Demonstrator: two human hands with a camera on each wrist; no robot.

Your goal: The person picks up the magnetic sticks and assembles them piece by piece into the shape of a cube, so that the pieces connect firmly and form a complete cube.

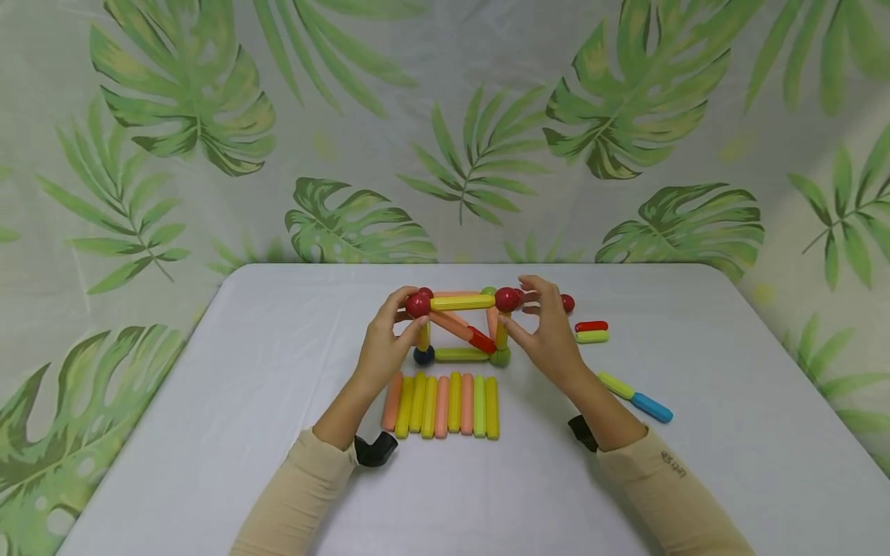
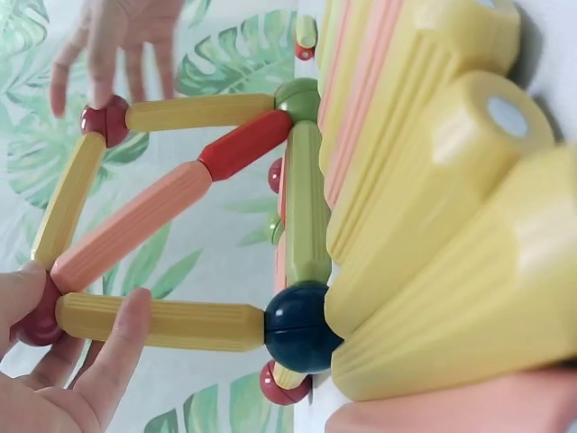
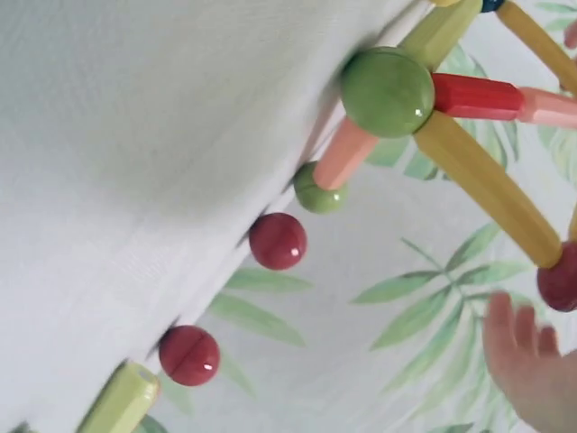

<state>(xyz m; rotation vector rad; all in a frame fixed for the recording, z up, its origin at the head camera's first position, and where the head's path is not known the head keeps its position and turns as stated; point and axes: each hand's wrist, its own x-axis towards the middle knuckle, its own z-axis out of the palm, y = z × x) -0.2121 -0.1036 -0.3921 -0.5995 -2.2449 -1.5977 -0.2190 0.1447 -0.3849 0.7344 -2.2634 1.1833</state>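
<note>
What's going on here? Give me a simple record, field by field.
Left hand: pinches the upper-left red ball
Right hand: beside the upper-right red ball; firm hold unclear
Structure: upright frame of sticks and balls
Front diagonal: pink stick meeting red stick
Lower front corners: navy ball, green ball
Nearer the person: row of nine loose sticks
Off to the right: blue stick end to end with lime stick

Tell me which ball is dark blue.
The ball at the lower left corner of the frame in the head view, below the red ball in the left hand. It alone is dark blue; the others are red or green.
</note>
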